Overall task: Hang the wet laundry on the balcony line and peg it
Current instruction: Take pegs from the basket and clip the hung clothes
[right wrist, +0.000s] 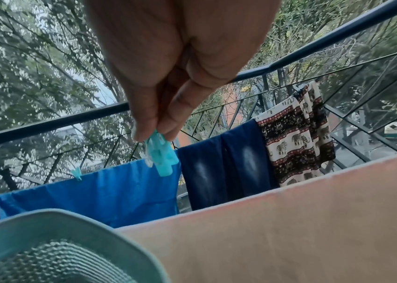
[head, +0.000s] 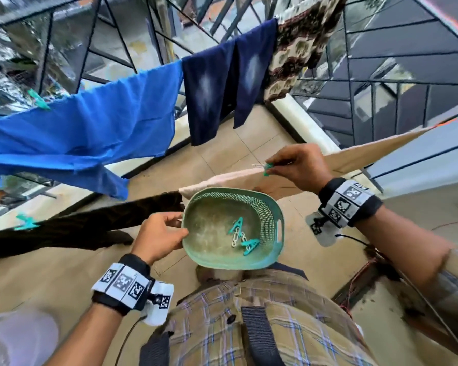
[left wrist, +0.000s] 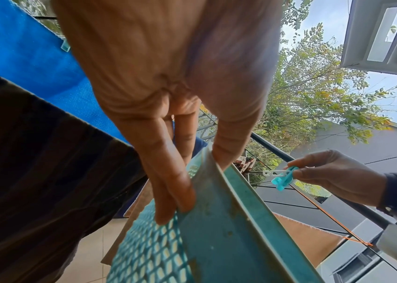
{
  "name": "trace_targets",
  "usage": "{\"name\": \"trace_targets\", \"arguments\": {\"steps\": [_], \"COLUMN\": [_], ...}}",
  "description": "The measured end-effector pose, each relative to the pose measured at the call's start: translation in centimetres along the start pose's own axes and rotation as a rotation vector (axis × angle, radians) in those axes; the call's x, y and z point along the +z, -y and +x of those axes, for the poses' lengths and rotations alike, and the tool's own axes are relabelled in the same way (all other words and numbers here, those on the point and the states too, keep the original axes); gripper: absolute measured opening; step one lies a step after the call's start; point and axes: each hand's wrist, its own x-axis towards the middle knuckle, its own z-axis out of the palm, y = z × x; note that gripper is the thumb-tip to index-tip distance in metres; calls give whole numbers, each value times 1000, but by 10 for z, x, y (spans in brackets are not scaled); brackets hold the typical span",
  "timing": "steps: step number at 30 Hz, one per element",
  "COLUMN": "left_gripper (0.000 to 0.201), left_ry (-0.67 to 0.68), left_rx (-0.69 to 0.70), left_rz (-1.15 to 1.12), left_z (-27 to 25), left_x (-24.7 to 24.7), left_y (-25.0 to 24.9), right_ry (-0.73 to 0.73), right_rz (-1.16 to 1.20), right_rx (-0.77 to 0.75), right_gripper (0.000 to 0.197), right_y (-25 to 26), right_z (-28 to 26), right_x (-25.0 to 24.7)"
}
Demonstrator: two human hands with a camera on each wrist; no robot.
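Head view: my right hand (head: 300, 167) pinches a peg (head: 268, 169) just above the beige cloth's (head: 354, 157) edge running lower-left to upper-right, while my left hand (head: 161, 235) grips the basket (head: 271, 261) rim.

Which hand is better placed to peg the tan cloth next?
Right. The right hand already pinches a peg just above the tan cloth, while the left hand is busy holding the basket by its rim.

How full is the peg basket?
Nearly empty: the green basket holds only two teal pegs joined by white chain links; its bare bottom shows.
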Motion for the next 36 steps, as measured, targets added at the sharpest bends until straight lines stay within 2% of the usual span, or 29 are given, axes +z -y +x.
{"name": "trace_targets", "arguments": {"steps": [6,11,16,20,29,34,36], "left_gripper": [46,40,32,33,40,42,40], "left_ry": [-66,-123,-145,-167,-228,-257,-257], "left_rx": [-41,-81,-94,-106,-115,-113,-109], "left_rz": [-5,-87,-194,-243,-223,-207,-223], "left_z": [5,-4,-13,-16,-25,-33,-36], "left_x": [18,50,91,119,143,144,145], "left_y": [-8,-15,-29,-36,-46,-40,-38], "right_ry": [110,218,306,385,423,243,243], "right_rz": [-135,-229,-153,-56,-35,-66,-22], "right_rx": [14,-12,-21,19,-34,-216,-279], "right_gripper": [22,22,32,43,46,42,31], "right_y": [-57,-98,-111,-128,-135,-117,-107], "right_z": [26,35,43,43,36,26,19], "right_x": [-24,-35,-36,-39,-47,-58,-59]}}
